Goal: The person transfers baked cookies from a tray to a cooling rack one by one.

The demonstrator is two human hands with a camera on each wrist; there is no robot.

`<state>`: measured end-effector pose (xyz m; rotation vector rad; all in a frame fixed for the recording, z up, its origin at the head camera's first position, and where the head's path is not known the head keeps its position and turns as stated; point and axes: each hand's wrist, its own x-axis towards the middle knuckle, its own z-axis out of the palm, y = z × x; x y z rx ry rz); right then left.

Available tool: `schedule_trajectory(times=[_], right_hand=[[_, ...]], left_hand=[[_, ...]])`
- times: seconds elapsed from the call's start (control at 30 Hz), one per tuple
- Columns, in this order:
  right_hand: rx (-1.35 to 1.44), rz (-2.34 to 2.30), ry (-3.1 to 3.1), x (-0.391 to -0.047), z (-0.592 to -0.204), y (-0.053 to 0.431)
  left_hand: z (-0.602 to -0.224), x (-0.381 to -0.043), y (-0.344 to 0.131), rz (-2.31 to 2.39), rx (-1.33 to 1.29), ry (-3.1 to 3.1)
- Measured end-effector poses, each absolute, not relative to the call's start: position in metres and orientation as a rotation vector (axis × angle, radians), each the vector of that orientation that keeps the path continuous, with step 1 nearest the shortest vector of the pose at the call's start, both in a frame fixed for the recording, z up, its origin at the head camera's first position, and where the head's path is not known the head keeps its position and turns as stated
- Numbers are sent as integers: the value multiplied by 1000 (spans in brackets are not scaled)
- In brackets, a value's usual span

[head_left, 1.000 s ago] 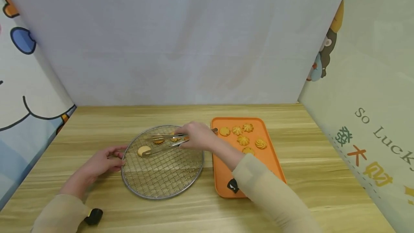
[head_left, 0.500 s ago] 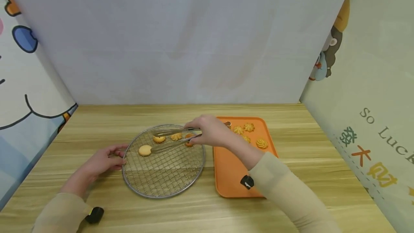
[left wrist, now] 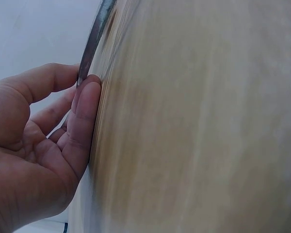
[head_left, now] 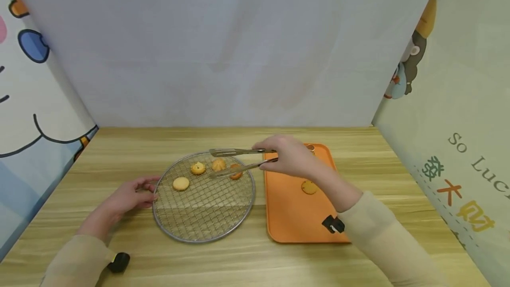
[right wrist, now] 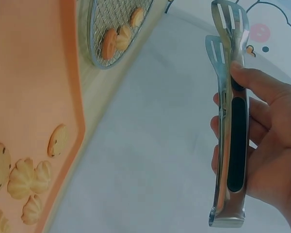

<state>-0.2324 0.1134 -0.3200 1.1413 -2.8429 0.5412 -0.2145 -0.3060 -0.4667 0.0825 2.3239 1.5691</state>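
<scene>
My left hand [head_left: 129, 196] pinches the left rim of a round wire rack [head_left: 199, 211]; the left wrist view shows its metal rim [left wrist: 91, 48] between thumb and finger. My right hand [head_left: 292, 156] grips metal tongs [right wrist: 237, 141] with black handle inserts. Spread apart, the slotted tips of the tongs hold nothing and overlap the rack's right part in the head view. On the rack lie several cookies: a pale round one [head_left: 181, 184], a golden one [head_left: 198, 168], a ridged one [head_left: 218, 164] and a browner one [head_left: 236, 171] partly behind the lower tong arm.
Right of the rack lies an orange tray [head_left: 284, 216], partly under my right forearm. A round cookie [head_left: 309, 187] shows on it; the right wrist view shows several more, including a ridged cookie [right wrist: 21, 178]. A pale curtain [head_left: 239, 56] stands behind the wooden table [head_left: 151, 141].
My right hand has moved right with the tongs, whose tips have left the pale round cookie now lying on the rack's left part. My left hand stays at the rim.
</scene>
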Motion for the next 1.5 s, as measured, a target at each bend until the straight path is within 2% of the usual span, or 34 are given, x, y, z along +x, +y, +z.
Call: schedule_trajectory(times=[0.57, 1.5], right_hand=[[1056, 617, -2773, -217, -310, 176], [877, 581, -2780, -202, -349, 267]], left_hand=[[-463, -214, -306, 1578, 88, 2321], [-460, -211, -308, 1607, 104, 2286]])
